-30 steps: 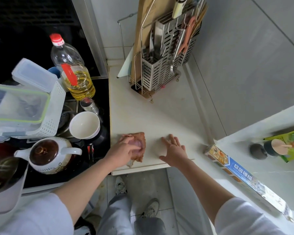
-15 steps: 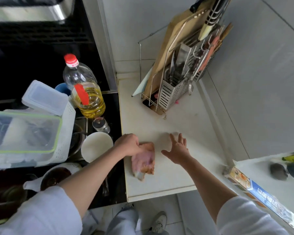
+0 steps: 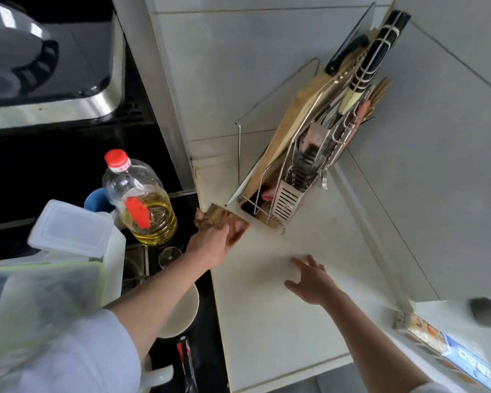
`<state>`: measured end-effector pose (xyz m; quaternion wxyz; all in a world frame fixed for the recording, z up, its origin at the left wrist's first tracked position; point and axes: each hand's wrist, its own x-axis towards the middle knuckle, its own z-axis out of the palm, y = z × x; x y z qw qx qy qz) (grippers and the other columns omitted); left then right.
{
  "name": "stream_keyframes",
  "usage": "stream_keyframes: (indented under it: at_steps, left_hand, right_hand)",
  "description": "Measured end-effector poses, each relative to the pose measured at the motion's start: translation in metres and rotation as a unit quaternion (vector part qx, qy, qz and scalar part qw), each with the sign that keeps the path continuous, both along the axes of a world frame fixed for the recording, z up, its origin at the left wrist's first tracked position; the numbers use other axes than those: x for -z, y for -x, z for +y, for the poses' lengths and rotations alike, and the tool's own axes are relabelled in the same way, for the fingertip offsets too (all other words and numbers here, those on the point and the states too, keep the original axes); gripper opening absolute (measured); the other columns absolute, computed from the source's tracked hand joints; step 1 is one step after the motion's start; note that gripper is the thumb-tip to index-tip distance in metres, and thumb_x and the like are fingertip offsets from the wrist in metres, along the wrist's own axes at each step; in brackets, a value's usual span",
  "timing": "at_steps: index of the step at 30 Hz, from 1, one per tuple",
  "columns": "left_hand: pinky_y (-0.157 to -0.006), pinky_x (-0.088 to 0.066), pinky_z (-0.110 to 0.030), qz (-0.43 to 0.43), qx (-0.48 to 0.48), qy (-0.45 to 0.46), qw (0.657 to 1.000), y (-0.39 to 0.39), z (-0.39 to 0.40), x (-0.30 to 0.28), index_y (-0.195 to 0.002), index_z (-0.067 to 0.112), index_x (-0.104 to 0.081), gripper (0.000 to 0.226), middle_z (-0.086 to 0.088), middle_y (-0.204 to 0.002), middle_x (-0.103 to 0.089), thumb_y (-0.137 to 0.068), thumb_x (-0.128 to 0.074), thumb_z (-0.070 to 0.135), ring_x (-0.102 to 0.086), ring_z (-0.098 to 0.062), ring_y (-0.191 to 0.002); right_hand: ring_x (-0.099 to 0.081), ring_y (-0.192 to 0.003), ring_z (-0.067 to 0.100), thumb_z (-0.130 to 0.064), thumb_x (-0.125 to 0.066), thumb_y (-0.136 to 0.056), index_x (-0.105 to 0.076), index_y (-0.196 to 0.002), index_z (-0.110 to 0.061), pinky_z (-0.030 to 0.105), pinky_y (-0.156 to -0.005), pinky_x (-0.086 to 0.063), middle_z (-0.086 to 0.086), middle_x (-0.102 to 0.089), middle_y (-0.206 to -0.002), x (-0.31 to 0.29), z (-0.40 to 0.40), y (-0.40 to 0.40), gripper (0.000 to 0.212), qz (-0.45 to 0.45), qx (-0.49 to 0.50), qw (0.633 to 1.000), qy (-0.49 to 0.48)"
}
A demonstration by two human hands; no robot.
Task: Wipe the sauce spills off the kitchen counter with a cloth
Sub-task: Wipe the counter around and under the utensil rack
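Right now the left hand (image 3: 210,245) presses a stained brown-and-pink wiping cloth (image 3: 224,222) onto the far left edge of the cream tabletop (image 3: 281,307), its fingers closed over the near part of the cloth while the rest spreads flat beyond the knuckles. The cloth lies just beside the foot of the steel wire utensil rack (image 3: 284,199), which carries a wooden chopping board and several knives, and close to the clear plastic oil bottle with a red cap (image 3: 139,199) standing on the black hob. The right hand (image 3: 309,279) holds nothing; its fingers are spread wide, palm down over the middle of the tabletop, though whether it touches the surface I cannot tell.

By my reading the wiping stroke is in hand, with the cloth working the strip along the hob side. A few faint brownish marks show near the rack's base and toward the back corner; the near part of the tabletop looks pale and clean, though blur makes that uncertain. The next move likely calls for steady downward pressure and a sweep around the rack's foot, keeping the cloth off the wire legs and away from the bottle, which could tip if nudged. A blue-and-orange foil box (image 3: 448,353) sits well apart on the right.
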<state>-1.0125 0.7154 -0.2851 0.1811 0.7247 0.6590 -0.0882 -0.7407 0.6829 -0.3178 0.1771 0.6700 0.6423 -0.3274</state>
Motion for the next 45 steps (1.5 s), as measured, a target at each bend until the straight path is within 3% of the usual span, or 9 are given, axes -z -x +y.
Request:
stream_keyframes:
  at_steps: [3,6,16,21,26,30,33,37,45]
  left_hand:
    - [-0.09,-0.05,-0.039,0.006,-0.015,-0.02,1.0,-0.004,0.016,0.01,-0.138,0.023,-0.047,0.049,-0.01,-0.142,-0.046,-0.094,-0.056,0.042,-0.049,-0.032,-0.128]
    - [-0.112,-0.035,-0.049,0.048,-0.01,0.052,0.997,-0.005,0.035,0.029,-0.157,0.018,-0.015,0.082,-0.016,-0.161,-0.014,-0.092,-0.06,0.04,-0.015,-0.039,-0.148]
    - [-0.116,-0.027,-0.056,0.051,-0.065,0.024,0.996,0.018,0.135,0.061,-0.151,0.013,-0.019,0.07,-0.026,-0.158,-0.013,-0.096,-0.056,0.035,-0.013,-0.046,-0.145]
    - [-0.111,-0.031,-0.059,0.04,-0.044,0.011,0.998,0.011,0.095,0.068,-0.151,0.02,-0.024,0.058,-0.029,-0.156,-0.019,-0.101,-0.046,0.04,-0.017,-0.048,-0.144]
    - [-0.115,-0.022,-0.062,0.071,-0.02,0.018,0.997,0.026,0.128,0.075,-0.157,0.014,0.0,0.069,-0.04,-0.155,-0.003,-0.103,-0.038,0.032,-0.004,-0.055,-0.144]
    - [-0.112,-0.02,-0.067,-0.013,-0.1,0.022,0.995,0.043,0.191,0.104,-0.156,0.008,0.0,0.064,-0.044,-0.152,-0.01,-0.101,-0.022,0.033,-0.007,-0.066,-0.138]
    - [-0.118,-0.019,-0.059,-0.009,-0.028,0.007,1.0,0.051,0.179,0.098,-0.158,0.017,-0.01,0.066,-0.033,-0.158,-0.011,-0.102,-0.028,0.047,-0.008,-0.054,-0.145]
    - [-0.122,-0.015,-0.049,-0.007,0.012,-0.007,1.0,0.039,0.134,0.073,-0.158,0.021,-0.013,0.068,-0.027,-0.16,-0.01,-0.099,-0.046,0.029,-0.008,-0.044,-0.148]
    - [-0.114,-0.025,-0.049,-0.027,-0.053,-0.05,0.997,0.027,0.186,0.056,-0.153,0.011,-0.024,0.055,-0.029,-0.152,-0.03,-0.101,-0.041,0.02,-0.027,-0.046,-0.14]
  right_hand:
    - [-0.026,-0.143,0.033,-0.059,-0.05,-0.091,-0.017,-0.155,-0.031,0.048,-0.113,-0.031,0.013,-0.023,-0.158,-0.003,0.017,0.005,0.077,-0.058,0.01,0.994,-0.094]
    - [0.008,-0.151,0.038,-0.061,-0.054,-0.089,0.004,-0.157,-0.029,0.054,-0.12,-0.013,0.015,0.014,-0.163,0.001,0.039,0.016,0.095,-0.031,-0.005,0.996,-0.089]
    - [0.02,-0.146,0.045,-0.075,-0.059,-0.076,0.013,-0.154,-0.034,0.066,-0.111,-0.019,0.011,0.03,-0.159,0.02,0.065,0.023,0.114,-0.034,-0.01,0.999,-0.026]
    - [0.02,-0.145,0.047,-0.075,-0.057,-0.078,0.009,-0.155,-0.031,0.065,-0.109,-0.021,0.013,0.031,-0.159,0.021,0.065,0.024,0.111,-0.044,-0.024,0.998,-0.031]
    - [0.021,-0.145,0.048,-0.076,-0.054,-0.079,0.01,-0.155,-0.031,0.066,-0.11,-0.02,0.014,0.033,-0.157,0.02,0.066,0.027,0.109,-0.054,-0.027,0.998,-0.019]
    - [0.024,-0.144,0.048,-0.074,-0.055,-0.08,0.014,-0.155,-0.031,0.068,-0.11,-0.016,0.015,0.036,-0.156,0.021,0.067,0.027,0.11,-0.05,-0.023,0.998,-0.017]
    - [0.025,-0.144,0.048,-0.074,-0.056,-0.08,0.014,-0.155,-0.031,0.068,-0.11,-0.015,0.014,0.037,-0.155,0.02,0.067,0.026,0.111,-0.045,-0.02,0.999,-0.02]
    - [0.025,-0.144,0.047,-0.074,-0.056,-0.08,0.014,-0.155,-0.031,0.067,-0.111,-0.015,0.013,0.036,-0.156,0.019,0.066,0.026,0.111,-0.048,-0.019,0.999,-0.018]
    - [0.025,-0.145,0.045,-0.075,-0.054,-0.08,0.008,-0.156,-0.029,0.065,-0.112,-0.015,0.012,0.032,-0.159,0.021,0.067,0.026,0.109,-0.049,-0.019,0.998,-0.032]
